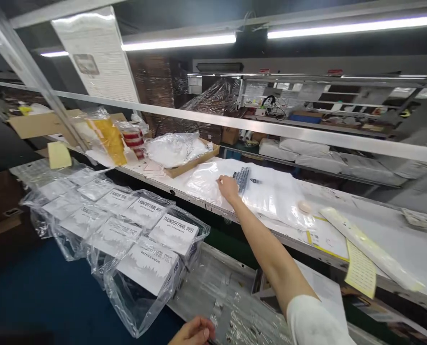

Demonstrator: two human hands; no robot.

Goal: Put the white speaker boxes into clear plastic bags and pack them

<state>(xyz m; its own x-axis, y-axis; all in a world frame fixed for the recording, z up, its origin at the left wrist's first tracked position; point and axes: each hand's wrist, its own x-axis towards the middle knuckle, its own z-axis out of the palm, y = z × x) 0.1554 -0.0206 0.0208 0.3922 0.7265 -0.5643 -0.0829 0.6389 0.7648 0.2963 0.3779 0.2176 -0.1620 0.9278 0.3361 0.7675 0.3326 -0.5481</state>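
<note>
My right hand [228, 188] reaches across the bench. Its fingers are closed in a pinch on a clear plastic bag [204, 178] at the left end of a stack of flat printed bags [271, 191]. My left hand [193, 330] is low at the bottom edge, partly cut off. Its fingers are loosely curled, and nothing shows in them. To its left, several white boxes printed "THUNDER TRAIL PRO" [150, 266] stand in rows, each inside a loose clear plastic bag [127, 306] with slack film at the front.
Behind the boxes are a cardboard tray [193, 161] of bagged items, red tape rolls [132, 139] and a yellow wrapped stack [109, 139]. Yellow label sheets [360, 268] and a long wrapped roll [371, 247] lie at the right. A metal rail [235, 122] crosses above the bench.
</note>
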